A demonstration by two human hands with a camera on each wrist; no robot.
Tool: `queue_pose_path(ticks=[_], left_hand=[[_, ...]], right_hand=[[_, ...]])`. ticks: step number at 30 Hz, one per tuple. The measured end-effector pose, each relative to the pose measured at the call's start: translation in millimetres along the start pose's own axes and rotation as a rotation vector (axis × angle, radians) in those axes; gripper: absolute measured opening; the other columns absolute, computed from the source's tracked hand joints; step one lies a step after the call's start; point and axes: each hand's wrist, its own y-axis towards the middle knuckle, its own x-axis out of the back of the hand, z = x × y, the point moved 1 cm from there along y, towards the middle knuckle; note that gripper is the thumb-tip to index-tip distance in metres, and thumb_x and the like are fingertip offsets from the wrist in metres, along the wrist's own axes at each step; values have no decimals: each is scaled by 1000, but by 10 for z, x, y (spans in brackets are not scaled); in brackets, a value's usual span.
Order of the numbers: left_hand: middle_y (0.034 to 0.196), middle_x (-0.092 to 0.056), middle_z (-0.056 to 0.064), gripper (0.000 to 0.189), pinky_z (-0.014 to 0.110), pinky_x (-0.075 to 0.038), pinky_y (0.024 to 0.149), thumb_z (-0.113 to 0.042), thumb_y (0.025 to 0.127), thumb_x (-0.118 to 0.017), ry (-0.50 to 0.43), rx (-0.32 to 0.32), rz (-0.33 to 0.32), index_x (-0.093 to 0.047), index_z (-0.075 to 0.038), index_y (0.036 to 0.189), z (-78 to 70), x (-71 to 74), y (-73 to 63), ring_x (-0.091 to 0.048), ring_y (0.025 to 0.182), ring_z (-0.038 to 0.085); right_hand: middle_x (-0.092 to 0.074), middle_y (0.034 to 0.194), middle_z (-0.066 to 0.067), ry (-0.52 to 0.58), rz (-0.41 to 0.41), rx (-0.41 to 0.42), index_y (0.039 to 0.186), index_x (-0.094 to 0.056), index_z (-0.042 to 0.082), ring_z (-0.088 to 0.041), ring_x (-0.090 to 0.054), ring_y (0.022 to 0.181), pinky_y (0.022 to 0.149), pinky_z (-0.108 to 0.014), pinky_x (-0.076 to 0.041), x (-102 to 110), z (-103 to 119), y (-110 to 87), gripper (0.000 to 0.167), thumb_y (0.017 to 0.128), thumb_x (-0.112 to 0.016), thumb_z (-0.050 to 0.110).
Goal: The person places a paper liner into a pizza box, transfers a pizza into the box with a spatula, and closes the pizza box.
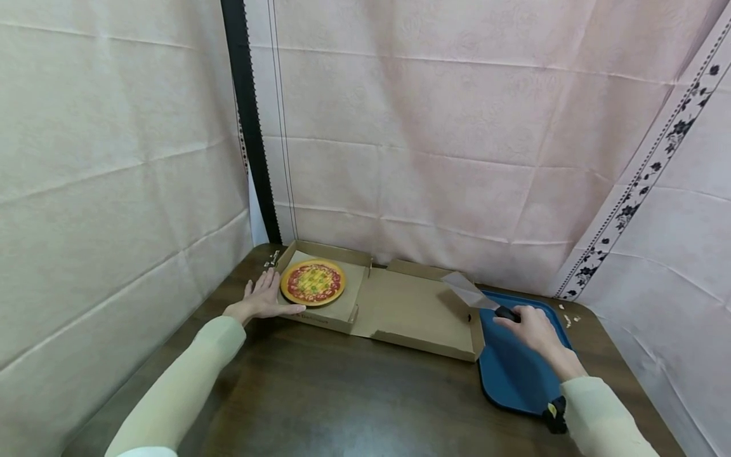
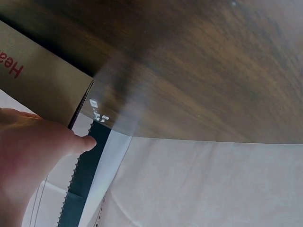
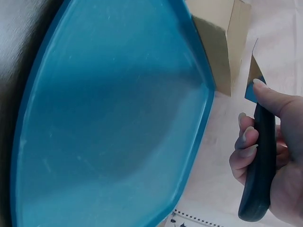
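Note:
In the head view, a round pizza (image 1: 313, 282) lies in the left half of an opened cardboard pizza box (image 1: 337, 324). My left hand (image 1: 265, 298) is at that half's near left corner, fingers spread and thumb along the front wall. The left wrist view shows the hand (image 2: 42, 156) against the box's side (image 2: 42, 71). My right hand (image 1: 531, 327) grips the black handle of a pizza server (image 1: 468, 292), whose broad metal blade points left over the box lid (image 1: 422, 304). Its fingers curl round the handle (image 3: 260, 165) in the right wrist view.
A blue tray (image 1: 514, 371) lies right of the lid, beneath my right hand. Hanging cloth (image 1: 434, 139) encloses the dark wooden table (image 1: 342, 393) at the back and sides. Small white scraps (image 1: 568, 318) show near the table's right corner.

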Motion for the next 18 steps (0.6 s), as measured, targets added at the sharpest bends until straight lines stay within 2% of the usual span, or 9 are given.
queue_pose_path(ticks=[9,18], left_hand=[[159,9,28,131,67,4,114,-82,74,-54,3,-1,5,1,7,152,-6,-5,-8,7,147,47],[159,10,28,132,67,4,114,-84,72,-53,-5,-5,-2,2,5,152,-13,-4,6,8,147,45]], right_hand=[[-34,51,4,-18,-46,-10,62,-44,11,-12,-35,43,46,-25,-29,74,-191,-78,45,91,-65,39],[-38,52,1,-51,-54,-46,62,-45,10,-15,-38,47,49,-25,-29,154,-410,-177,45,92,-63,39]])
